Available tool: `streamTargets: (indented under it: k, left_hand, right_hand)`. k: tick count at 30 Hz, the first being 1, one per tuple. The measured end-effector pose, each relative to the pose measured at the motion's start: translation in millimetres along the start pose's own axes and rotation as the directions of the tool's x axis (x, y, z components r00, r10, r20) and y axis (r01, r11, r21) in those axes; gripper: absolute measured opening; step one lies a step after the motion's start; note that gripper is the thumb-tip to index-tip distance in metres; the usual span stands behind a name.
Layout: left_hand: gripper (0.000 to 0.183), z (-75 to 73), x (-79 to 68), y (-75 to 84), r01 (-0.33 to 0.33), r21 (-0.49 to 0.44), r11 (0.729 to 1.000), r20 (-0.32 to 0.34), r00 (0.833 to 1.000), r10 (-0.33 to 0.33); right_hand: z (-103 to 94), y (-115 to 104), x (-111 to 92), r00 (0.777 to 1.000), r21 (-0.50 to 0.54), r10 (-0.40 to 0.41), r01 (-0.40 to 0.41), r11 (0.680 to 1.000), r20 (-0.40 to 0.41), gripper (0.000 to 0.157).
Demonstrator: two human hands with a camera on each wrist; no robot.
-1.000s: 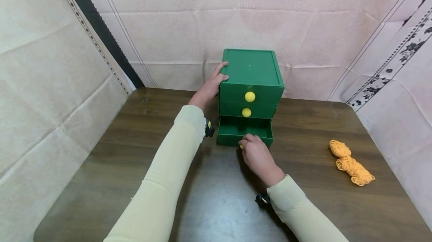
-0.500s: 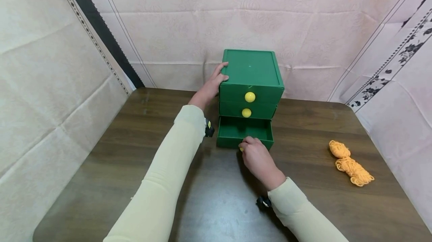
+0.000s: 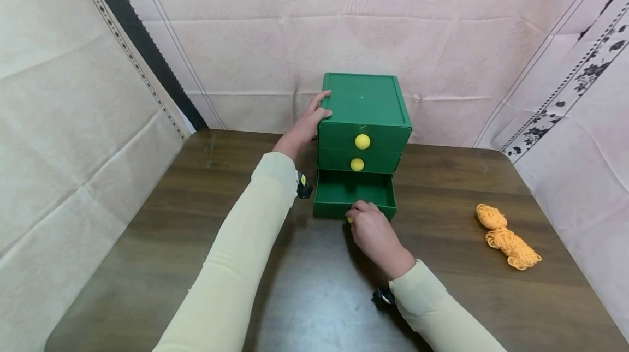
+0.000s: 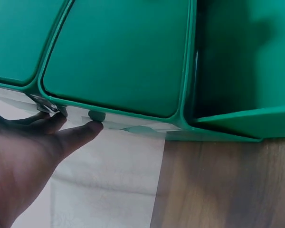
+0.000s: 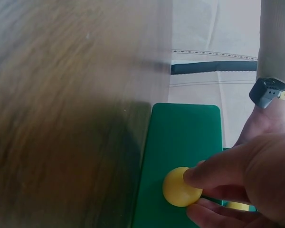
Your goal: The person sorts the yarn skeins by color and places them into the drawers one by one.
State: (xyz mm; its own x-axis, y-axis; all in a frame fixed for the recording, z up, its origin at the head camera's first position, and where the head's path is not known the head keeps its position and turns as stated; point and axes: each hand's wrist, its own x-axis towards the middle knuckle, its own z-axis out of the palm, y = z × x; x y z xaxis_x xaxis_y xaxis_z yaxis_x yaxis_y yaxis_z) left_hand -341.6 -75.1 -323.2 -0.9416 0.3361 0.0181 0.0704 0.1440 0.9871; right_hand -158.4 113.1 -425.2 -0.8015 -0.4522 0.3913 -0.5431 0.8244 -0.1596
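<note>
A small green drawer cabinet [image 3: 365,99] stands at the back of the table, with round yellow knobs on its fronts. Its bottom drawer [image 3: 328,209] is pulled out, and the part of its inside that shows holds nothing. My right hand [image 3: 375,236] pinches that drawer's yellow knob [image 5: 176,188] between thumb and fingers. The upper drawers are closed. My left hand [image 3: 308,124] rests against the cabinet's left side near the top edge; in the left wrist view, its extended fingers [image 4: 83,135] touch the side wall.
Two bundles of orange yarn [image 3: 511,246] lie on the brown wooden table [image 3: 147,270], to the right of the cabinet. Pale cloth [image 3: 255,46] hangs behind the table and along both sides. The cabinet stands close to the back cloth.
The bottom drawer has slid a little further out toward me, with my right hand on its knob. My left hand stays on the cabinet's side. The head view has shifted slightly.
</note>
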Motion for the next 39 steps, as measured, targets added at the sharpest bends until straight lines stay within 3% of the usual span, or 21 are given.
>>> streamTargets:
  k: [24,30,39]
  left_hand:
    - [0.061,-0.7,-5.1,12.3,0.061,0.02,0.998,0.036,0.997,-0.061]
    - [0.063,0.8,-17.6,26.1,0.065,0.057,0.996,0.049,0.996,-0.068]
    - [0.063,2.6,-22.8,29.6,0.058,0.051,0.997,0.049,0.997,-0.06]
  right_hand:
    - [-4.4,1,-7,0.999,0.033,-0.022,0.023,0.999,-0.025,0.011]
    - [-17.7,9,-7,0.999,0.092,0.045,-0.044,0.995,-0.009,0.012]
    - [-42.9,41,-10,0.985,0.131,0.167,-0.161,0.978,-0.038,0.017]
